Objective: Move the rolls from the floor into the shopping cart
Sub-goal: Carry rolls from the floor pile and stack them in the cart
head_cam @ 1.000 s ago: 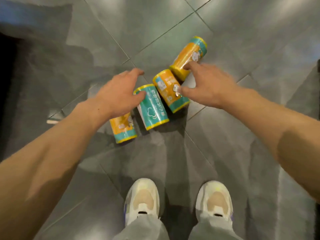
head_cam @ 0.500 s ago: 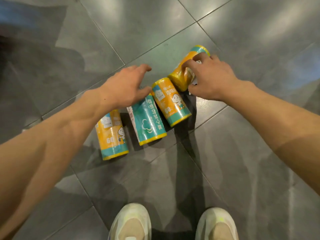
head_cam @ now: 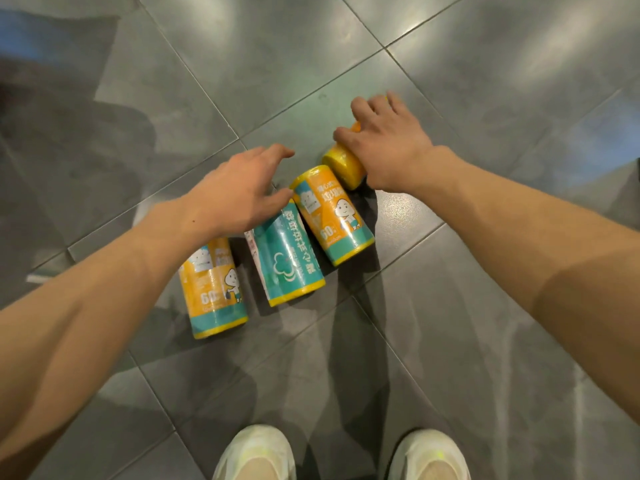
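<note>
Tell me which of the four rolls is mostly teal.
The second roll from the left: its wrapper is teal with a white cloud, while the other three are mainly orange.

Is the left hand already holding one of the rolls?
No, the left hand hovers with fingers spread above the teal roll, gripping nothing.

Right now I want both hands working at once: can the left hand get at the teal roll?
Probably yes. The left hand hovers open right over the far end of the teal roll, nothing between them. Orange rolls lie close on both sides, so finger room looks tight. The right hand is busy on the farthest roll.
</note>
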### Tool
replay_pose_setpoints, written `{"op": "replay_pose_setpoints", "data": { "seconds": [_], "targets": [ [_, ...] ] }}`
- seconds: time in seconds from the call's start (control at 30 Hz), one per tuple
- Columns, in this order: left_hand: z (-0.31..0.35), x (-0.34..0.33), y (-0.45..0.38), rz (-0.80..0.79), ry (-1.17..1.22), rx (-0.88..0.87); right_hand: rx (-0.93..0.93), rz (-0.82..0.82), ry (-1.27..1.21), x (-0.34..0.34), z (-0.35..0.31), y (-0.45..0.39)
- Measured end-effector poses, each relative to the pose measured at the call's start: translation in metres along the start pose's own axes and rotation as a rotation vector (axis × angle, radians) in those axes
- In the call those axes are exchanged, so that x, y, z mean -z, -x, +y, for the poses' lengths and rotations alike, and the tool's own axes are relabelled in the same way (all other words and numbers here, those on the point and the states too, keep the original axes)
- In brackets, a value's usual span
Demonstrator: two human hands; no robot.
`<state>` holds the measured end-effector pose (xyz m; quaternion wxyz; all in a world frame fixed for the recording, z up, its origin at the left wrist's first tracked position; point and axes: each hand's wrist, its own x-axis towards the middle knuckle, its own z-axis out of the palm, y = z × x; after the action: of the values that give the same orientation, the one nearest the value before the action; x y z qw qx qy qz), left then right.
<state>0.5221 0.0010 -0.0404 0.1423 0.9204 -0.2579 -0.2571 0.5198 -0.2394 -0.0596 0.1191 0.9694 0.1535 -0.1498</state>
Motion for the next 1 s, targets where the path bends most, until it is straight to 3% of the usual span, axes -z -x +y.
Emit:
{"op": "replay_pose_setpoints", "data": {
  "seconds": [0.07, 0.2, 0.4, 0.5, 0.63, 0.77, 0.87, 1.0],
  "targets": [
    [-0.003, -0.003, 0.001, -0.005, 0.006, -0.003, -0.036, -0.040, -0.045, 0.000, -0.001, -0.003],
    [-0.011, -0.007, 0.001, -0.001, 0.012, -0.008, -0.230, -0.110, -0.386, -0.008, 0.000, 0.002],
    [-0.007, -0.006, -0.001, 0.033, -0.024, -0.071, -0.473, -0.023, -0.729, -0.016, -0.001, 0.026],
    [0.007, -0.010, -0.007, 0.031, -0.162, -0.182, -0.573, -0.008, -0.862, -0.019, 0.000, 0.042],
    [0.035, -0.010, -0.024, -0.076, -0.518, -0.342, -0.671, 0.060, -1.045, -0.021, 0.008, 0.062],
    [0.051, -0.016, -0.040, -0.079, -0.799, -0.553, -0.795, 0.153, -1.255, -0.020, 0.016, 0.080],
    [0.066, -0.035, -0.050, -0.118, -0.851, -0.696, -0.846, 0.192, -1.374, -0.022, 0.022, 0.089],
    [0.072, -0.045, -0.058, -0.121, -0.760, -0.681, -0.887, 0.237, -1.485, -0.026, 0.027, 0.098]
  ]
}}
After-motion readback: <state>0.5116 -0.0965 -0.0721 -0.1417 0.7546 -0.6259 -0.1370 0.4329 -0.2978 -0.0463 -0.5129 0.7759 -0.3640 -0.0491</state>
